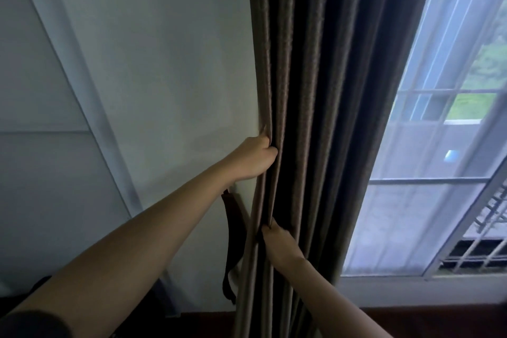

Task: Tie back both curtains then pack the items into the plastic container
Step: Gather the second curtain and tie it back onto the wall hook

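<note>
Looks like a regular room at home: heavy brown pleated curtain hanging by a big window with a metal grille outside, plain white wall, dark wooden floor.

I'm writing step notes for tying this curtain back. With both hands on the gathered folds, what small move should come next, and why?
Probably lower the left hand to the dark tieback strap hanging on the wall just left of the curtain, while the right hand holds the folds: they are gathered but nothing binds them yet.
</note>
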A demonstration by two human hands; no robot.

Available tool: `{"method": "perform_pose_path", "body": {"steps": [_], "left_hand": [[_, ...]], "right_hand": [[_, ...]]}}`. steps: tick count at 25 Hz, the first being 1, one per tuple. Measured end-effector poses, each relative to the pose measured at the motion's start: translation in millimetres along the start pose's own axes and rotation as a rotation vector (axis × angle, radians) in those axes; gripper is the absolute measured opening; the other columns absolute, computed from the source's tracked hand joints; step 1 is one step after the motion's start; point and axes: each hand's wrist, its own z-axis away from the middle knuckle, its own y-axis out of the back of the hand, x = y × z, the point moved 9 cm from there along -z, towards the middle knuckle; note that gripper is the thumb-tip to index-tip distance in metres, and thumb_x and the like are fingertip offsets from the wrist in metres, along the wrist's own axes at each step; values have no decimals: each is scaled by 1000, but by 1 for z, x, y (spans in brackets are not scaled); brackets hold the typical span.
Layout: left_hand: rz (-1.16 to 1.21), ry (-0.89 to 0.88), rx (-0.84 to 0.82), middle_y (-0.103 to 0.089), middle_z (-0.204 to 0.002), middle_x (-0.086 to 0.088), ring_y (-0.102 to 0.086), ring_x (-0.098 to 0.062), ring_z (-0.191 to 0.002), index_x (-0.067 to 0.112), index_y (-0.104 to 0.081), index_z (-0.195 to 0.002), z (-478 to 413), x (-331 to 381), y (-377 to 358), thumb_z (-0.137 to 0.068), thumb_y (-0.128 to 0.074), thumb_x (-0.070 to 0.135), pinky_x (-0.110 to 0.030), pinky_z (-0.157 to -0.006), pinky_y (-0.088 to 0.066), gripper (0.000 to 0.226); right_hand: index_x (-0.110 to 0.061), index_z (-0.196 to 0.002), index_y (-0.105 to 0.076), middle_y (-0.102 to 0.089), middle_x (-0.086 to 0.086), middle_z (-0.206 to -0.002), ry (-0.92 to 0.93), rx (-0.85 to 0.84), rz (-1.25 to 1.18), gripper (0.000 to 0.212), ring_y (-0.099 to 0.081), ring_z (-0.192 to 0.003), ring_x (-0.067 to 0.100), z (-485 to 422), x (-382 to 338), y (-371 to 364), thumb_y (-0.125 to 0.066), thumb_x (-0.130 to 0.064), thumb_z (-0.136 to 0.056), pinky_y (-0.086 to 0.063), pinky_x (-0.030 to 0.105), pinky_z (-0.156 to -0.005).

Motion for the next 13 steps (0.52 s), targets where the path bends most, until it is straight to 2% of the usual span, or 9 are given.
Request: {"method": "perform_pose_path", "body": {"steps": [2, 4, 5, 7, 8, 11, 12, 13], "left_hand": [[47, 51, 11, -61, -88, -9, -62, -23, -79, 9, -53, -122, 1, 2, -2, -87, -45, 42, -43, -82, -55, 49], [-44, 62, 121, -61, -76, -9, -62, -23, -69, 4, -60, -94, 3, 7, 3, -78, -53, 60, -36, -66, -54, 58], [-122, 48, 189, -58, -70, -7, -60, -21, -63, 4, -57, -82, 4, 11, 6, -81, -54, 57, -30, -58, -49, 54], [-237, 25, 284, -50, -63, -3, -51, -18, -56, 7, -45, -67, 8, 17, 11, -93, -49, 34, -24, -47, -39, 38], [-278, 26, 293, -47, -62, -2, -48, -17, -54, 8, -42, -66, 10, 18, 13, -95, -45, 25, -23, -45, -36, 34], [-397, 46, 227, -47, -66, -4, -47, -18, -55, 0, -50, -86, 9, 10, 18, -97, -36, 21, -30, -50, -38, 27], [-447, 47, 200, -47, -67, -4, -47, -18, -57, -1, -50, -91, 9, 8, 20, -97, -35, 23, -30, -54, -38, 28], [-489, 52, 180, -46, -68, -4, -47, -18, -58, 0, -49, -93, 10, 7, 22, -97, -34, 24, -31, -57, -37, 28]], "right_hand": [[-9, -142, -33, -12, 9, -156, 25, -35, -7, 47, -54, -116, 31, 1, 1, 0, -37, -3, -96, -47, 39, -98], [-8, -141, -33, -7, 9, -157, 25, -72, -8, 48, -53, -116, 31, 5, 3, -1, -41, -4, -94, -47, 40, -97], [-8, -139, -35, -5, 8, -157, 35, -98, -26, 47, -51, -118, 31, 10, 2, -2, -44, -7, -93, -48, 42, -96], [-12, -134, -41, -3, 4, -157, 86, -54, -82, 47, -43, -126, 31, 22, 2, 5, -51, -14, -88, -47, 43, -97], [-13, -130, -46, -8, 5, -157, 128, 91, -141, 45, -40, -129, 30, 29, 2, 23, -54, -15, -85, -46, 43, -98], [-6, -114, -52, -39, 17, -141, 130, 831, -379, 36, -45, -125, 30, 61, 25, 121, -60, -8, -80, -44, 43, -99], [-4, -120, -48, -42, 18, -138, 77, 951, -472, 40, -44, -125, 29, 64, 36, 148, -61, -10, -82, -42, 43, -101], [-4, -129, -40, -42, 17, -139, 27, 941, -567, 50, -43, -126, 28, 54, 43, 167, -62, -16, -86, -41, 43, -103]]}}
